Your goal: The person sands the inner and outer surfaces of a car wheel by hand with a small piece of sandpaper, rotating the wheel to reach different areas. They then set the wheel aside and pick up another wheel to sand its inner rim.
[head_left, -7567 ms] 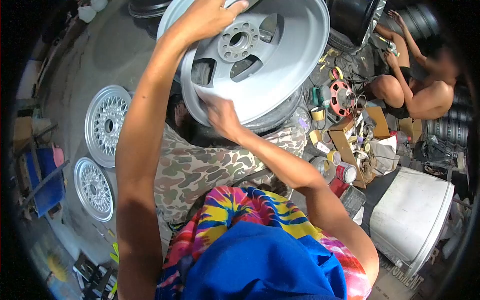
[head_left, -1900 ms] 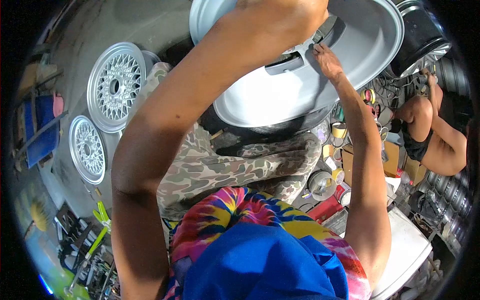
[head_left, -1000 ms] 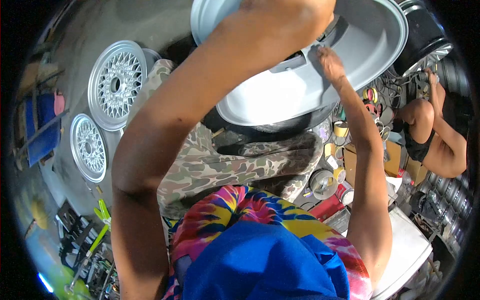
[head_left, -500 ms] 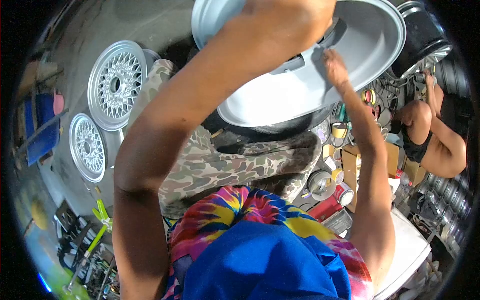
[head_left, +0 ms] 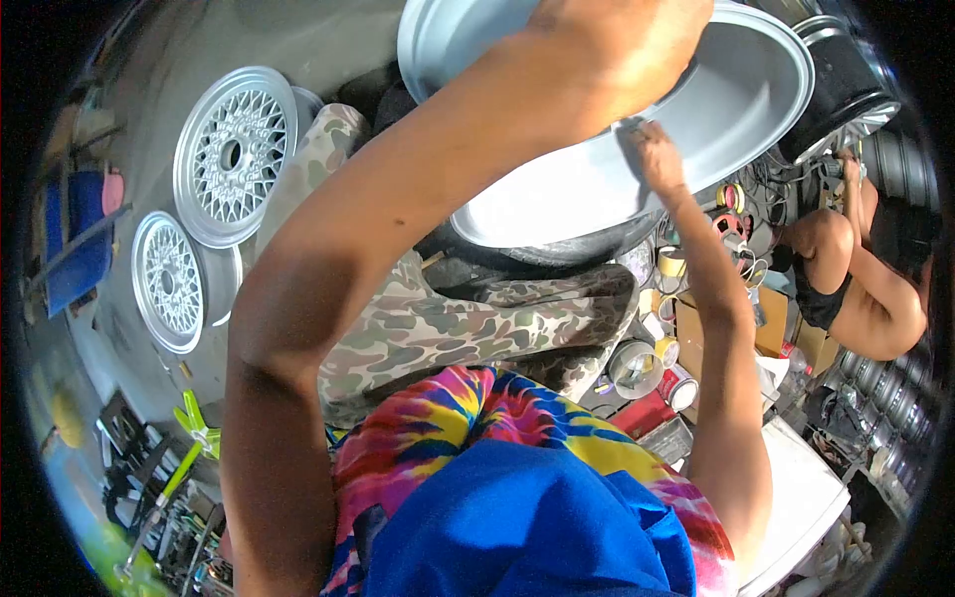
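Observation:
A large silver wheel rim (head_left: pixel 547 204) lies in front of me, resting on a black tyre (head_left: pixel 557 247). My left hand (head_left: pixel 637 55) is over the rim's middle at the top of the view, its fingers hidden behind the back of the hand. Inside the rim's smooth barrel, my right hand (head_left: pixel 659 159) has its fingers curled and pressed against the grey surface. A small dark patch shows at those fingertips; I cannot tell whether it is a held thing or shadow.
Two silver mesh wheels (head_left: pixel 237 156) (head_left: pixel 167 283) stand on the floor at left. Tape rolls, tins and cardboard boxes (head_left: pixel 771 323) crowd the right side. Beyond them, a crouching person (head_left: pixel 875 308) works by a dark wheel (head_left: pixel 836 90). Lime-green stand legs (head_left: pixel 194 428) are at lower left.
The rim appears slightly higher and further right. My left hand has shifted right across its middle; my right hand has moved slightly down along the barrel.

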The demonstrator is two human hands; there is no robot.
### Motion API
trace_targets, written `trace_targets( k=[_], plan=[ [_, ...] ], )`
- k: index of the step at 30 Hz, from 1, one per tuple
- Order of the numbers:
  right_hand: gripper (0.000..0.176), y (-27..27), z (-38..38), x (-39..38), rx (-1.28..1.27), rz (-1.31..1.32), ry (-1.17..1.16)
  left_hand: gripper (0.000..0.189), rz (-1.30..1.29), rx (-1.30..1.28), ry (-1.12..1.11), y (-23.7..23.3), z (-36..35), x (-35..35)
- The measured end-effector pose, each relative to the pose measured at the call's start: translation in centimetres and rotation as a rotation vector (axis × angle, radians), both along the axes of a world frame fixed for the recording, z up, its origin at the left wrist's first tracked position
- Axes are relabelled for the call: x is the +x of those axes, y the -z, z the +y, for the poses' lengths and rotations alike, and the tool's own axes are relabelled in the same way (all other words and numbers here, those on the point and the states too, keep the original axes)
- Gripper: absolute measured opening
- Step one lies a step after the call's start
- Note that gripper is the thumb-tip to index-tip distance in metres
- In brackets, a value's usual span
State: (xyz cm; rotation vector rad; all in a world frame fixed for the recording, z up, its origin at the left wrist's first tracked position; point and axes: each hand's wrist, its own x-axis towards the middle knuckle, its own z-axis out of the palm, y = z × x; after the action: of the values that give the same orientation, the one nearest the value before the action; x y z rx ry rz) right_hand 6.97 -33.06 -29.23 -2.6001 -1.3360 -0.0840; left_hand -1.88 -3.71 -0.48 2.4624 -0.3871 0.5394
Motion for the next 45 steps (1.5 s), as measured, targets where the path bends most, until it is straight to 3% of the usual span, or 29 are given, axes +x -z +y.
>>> trace_targets(
  k=[2,3,4,5,6,7,10,11,14,17,19,20,23,24,26,27,29,30,32,34,36,37,38,40,41,42,43,44,45],
  plan=[
    [0.03,1.8,-0.1,-0.6,0.005,-0.098,0.053,0.019,-0.373,-0.087,0.042,1.2,-0.2,0.0],
    [0.032,2.8,-0.4,-0.8,0.014,-0.208,0.111,0.019,-0.381,-0.09,0.045,1.5,-0.3,0.0],
    [0.03,3.8,1.6,-3.0,0.033,-0.007,0.197,0.019,-0.488,-0.133,0.086,1.7,-0.1,0.0],
    [0.025,6.5,3.8,-5.9,0.372,0.071,0.19,0.018,-0.589,-0.176,0.128,1.7,0.1,0.0],
    [0.022,8.4,8.0,-9.3,0.355,0.094,0.298,0.018,-0.591,-0.177,0.132,1.6,0.1,-0.1],
    [0.023,8.9,12.9,-12.4,0.684,0.184,0.308,0.019,-0.608,-0.189,0.134,1.5,-0.1,-0.2],
    [0.015,-6.6,24.0,-17.3,1.147,0.928,0.586,0.02,-0.486,-0.148,0.126,0.8,0.1,-0.8],
    [0.015,-9.6,24.9,-17.3,1.213,0.938,0.573,0.021,-0.367,-0.086,0.103,0.5,0.1,-0.7],
    [0.014,-5.1,24.8,-17.4,1.366,0.849,0.414,0.021,-0.54,-0.098,0.105,1.5,0.0,-0.3],
    [0.025,4.3,16.3,-14.2,0.797,0.453,0.264,0.021,-0.48,-0.075,0.086,1.2,-0.5,-0.5],
    [0.021,5.0,10.4,-10.6,0.454,0.149,0.224,0.02,-0.464,-0.121,0.102,0.9,-0.4,-1.1],
    [0.021,3.0,10.4,-10.2,0.301,0.174,0.312,0.019,-0.451,-0.164,0.126,0.9,-0.4,-1.3],
    [0.022,5.1,15.6,-12.6,0.6,0.415,0.386,0.018,-0.694,-0.171,0.136,2.2,-0.4,0.1],
    [0.02,1.6,19.6,-14.5,0.96,0.493,0.306,0.018,-0.697,-0.17,0.136,1.5,-0.3,-0.1],
    [0.013,-7.9,24.7,-16.5,1.039,0.551,0.491,0.026,-0.174,0.026,0.015,0.1,-0.3,-0.8],
    [0.011,-10.8,25.0,-16.6,1.041,0.803,0.541,0.026,-0.166,0.026,0.023,0.5,-0.2,-0.7],
    [0.011,-9.6,24.2,-17.3,1.035,0.744,0.495,0.032,-0.716,-0.092,0.144,1.4,0.4,0.1],
    [0.011,-8.2,23.5,-17.5,1.022,0.686,0.441,0.032,-0.72,-0.088,0.148,1.6,0.2,0.4],
    [0.026,1.2,16.8,-16.2,0.782,0.524,0.22,0.03,-0.859,-0.111,0.06,2.0,-0.3,0.7],
    [0.033,6.9,6.6,-11.1,0.296,0.207,0.191,0.03,-0.779,-0.103,0.082,1.9,0.1,0.3],
    [0.029,2.8,1.5,-6.0,0.123,0.147,0.125,0.035,-0.414,-0.105,0.125,1.2,-0.2,-0.6],
    [0.027,-0.7,1.5,-5.6,-0.007,0.13,0.168,0.035,-0.409,-0.112,0.125,1.3,-0.2,-0.8],
    [0.027,0.0,1.6,-6.1,-0.011,0.127,0.174,0.036,-0.407,-0.11,0.121,1.4,-0.1,-1.0],
    [0.026,3.8,3.5,-7.8,0.395,-0.069,0.164,0.037,-0.422,-0.105,0.118,1.1,0.0,-1.0],
    [0.026,5.4,6.5,-10.6,0.253,0.159,0.376,0.036,-0.455,-0.123,0.13,1.1,0.0,-1.0],
    [0.03,8.9,10.6,-13.5,0.682,0.431,0.431,0.035,-0.484,-0.144,0.147,1.1,-0.1,-1.0],
    [0.031,4.9,15.5,-16.4,0.839,0.447,0.325,0.035,-0.486,-0.146,0.158,1.2,-0.1,-0.7],
    [0.025,-0.9,20.2,-18.8,0.989,0.867,0.522,0.035,-0.579,-0.116,0.145,1.5,-0.1,-0.2],
    [0.023,-6.3,22.8,-19.2,1.079,0.959,0.564,0.035,-0.669,-0.086,0.133,1.8,0.0,0.1]
  ],
)
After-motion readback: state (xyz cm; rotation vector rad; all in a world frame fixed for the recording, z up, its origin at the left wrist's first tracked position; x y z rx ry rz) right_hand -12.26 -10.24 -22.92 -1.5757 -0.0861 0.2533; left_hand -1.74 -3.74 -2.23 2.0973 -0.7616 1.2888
